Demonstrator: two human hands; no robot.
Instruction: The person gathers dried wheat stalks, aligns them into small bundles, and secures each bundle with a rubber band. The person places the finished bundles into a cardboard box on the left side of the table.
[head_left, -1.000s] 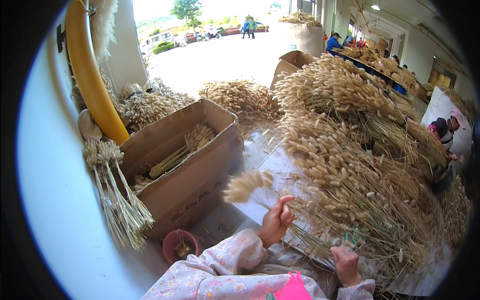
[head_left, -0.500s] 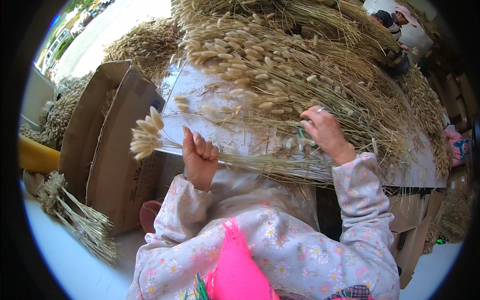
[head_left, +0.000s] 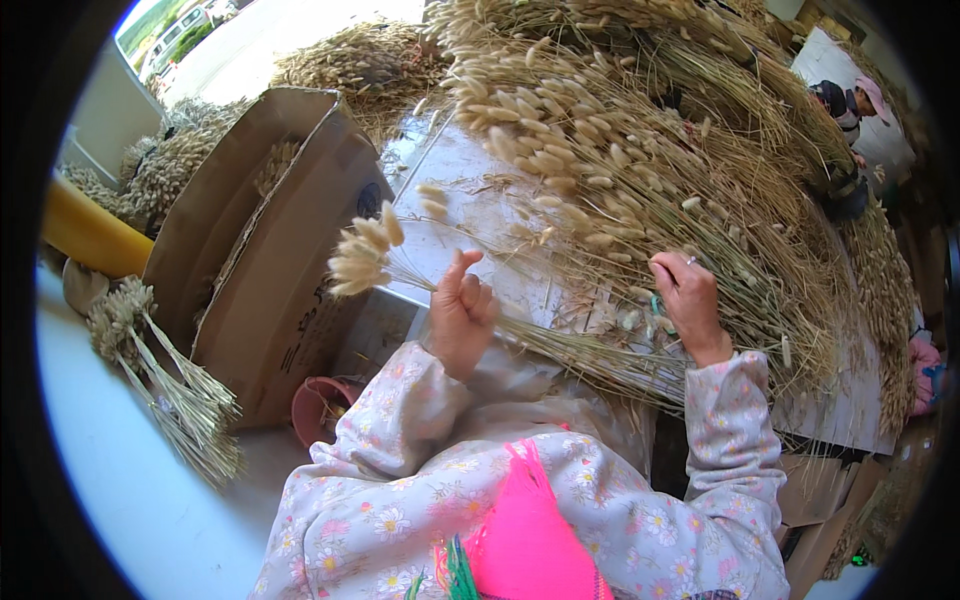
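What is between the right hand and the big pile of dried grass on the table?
Nothing visible. The right hand already rests on the stems of the big pile of dried grass. The left hand holds a small bunch apart, to the left.

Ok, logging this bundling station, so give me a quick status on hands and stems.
Left hand shut on small grass bunch. Right hand down in the big stem pile, grip hidden. Cardboard box beside left.
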